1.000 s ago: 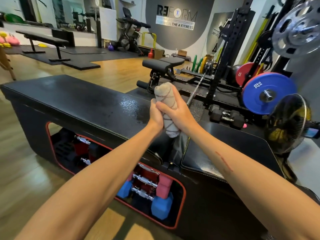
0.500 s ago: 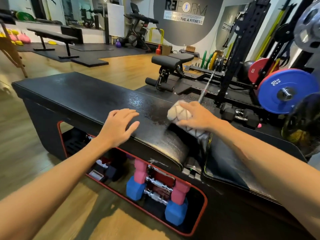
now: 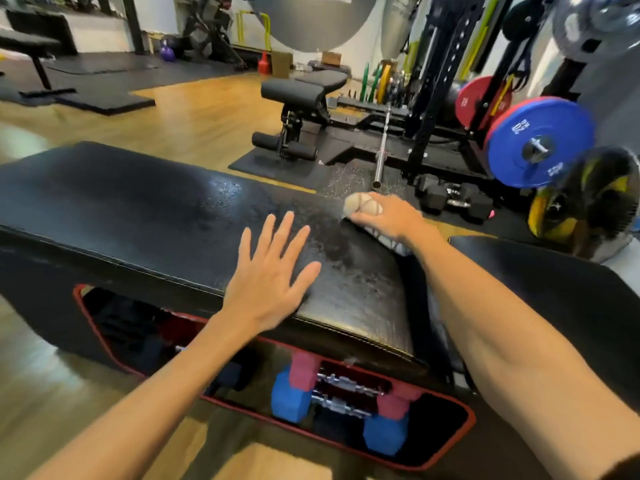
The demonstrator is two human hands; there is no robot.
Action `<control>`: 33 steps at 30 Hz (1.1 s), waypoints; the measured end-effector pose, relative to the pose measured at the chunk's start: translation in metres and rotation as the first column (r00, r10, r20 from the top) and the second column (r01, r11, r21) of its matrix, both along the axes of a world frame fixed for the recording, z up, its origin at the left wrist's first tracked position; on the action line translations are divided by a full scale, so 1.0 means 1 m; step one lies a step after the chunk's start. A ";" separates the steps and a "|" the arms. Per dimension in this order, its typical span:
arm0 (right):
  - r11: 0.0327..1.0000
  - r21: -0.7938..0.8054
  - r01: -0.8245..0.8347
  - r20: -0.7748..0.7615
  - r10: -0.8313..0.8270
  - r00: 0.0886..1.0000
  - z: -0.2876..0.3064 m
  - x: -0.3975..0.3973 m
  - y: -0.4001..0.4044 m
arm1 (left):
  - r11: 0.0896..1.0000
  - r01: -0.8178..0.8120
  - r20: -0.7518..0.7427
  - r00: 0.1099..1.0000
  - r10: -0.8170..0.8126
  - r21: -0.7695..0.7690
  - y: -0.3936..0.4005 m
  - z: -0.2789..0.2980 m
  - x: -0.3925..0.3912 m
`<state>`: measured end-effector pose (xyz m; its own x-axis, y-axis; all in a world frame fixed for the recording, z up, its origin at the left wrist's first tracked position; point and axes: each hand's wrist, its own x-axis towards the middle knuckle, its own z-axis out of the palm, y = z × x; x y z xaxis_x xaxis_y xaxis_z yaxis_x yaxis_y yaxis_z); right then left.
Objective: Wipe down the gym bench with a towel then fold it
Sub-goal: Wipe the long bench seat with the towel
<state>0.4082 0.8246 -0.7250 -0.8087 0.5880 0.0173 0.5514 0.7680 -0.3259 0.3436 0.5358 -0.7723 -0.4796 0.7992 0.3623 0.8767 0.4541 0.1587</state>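
Note:
A long black padded gym bench (image 3: 138, 209) runs across the view, its top wet and shiny near the middle. My right hand (image 3: 388, 220) grips a bunched beige towel (image 3: 356, 204) with thin dark lines and presses it on the bench's far edge near the gap between the two pads. My left hand (image 3: 266, 275) lies flat with spread fingers on the near part of the same pad. A second black pad (image 3: 561, 285) continues to the right.
Under the bench a red-rimmed opening holds blue and pink dumbbells (image 3: 346, 400). Beyond stand a barbell (image 3: 381, 147), black hex dumbbells (image 3: 450, 199), a rack with a blue plate (image 3: 536, 140), an adjustable bench (image 3: 301, 95) and a floor fan (image 3: 588, 209).
My hands came apart from holding the towel upright. The right hand brought the towel down onto the bench's far side; the left hand settled flat on the pad.

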 end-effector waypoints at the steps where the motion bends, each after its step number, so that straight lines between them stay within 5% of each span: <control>1: 0.999 -0.017 0.033 -0.010 -0.033 0.999 -0.003 -0.003 0.006 | 1.000 0.003 0.004 1.000 -0.003 -0.005 0.002 0.000 -0.003; 21: 0.997 0.069 -0.045 -0.127 0.053 0.991 -0.021 0.084 -0.098 | 1.000 -0.024 -0.095 0.995 0.024 -0.005 0.002 0.001 0.003; 28: 0.974 0.129 0.184 -0.104 -0.171 0.980 -0.020 0.030 -0.050 | 0.998 -0.047 -0.085 0.995 0.050 0.035 0.005 0.001 0.003; 33: 0.977 0.168 0.132 -0.024 -0.130 0.991 -0.006 -0.025 -0.069 | 0.994 -0.074 -0.045 0.996 0.078 0.076 0.005 0.000 0.003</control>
<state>0.3836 0.7555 -0.7312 -0.7237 0.6766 0.1357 0.6475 0.7338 -0.2057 0.3465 0.5404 -0.7727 -0.5185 0.7314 0.4429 0.8475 0.5082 0.1531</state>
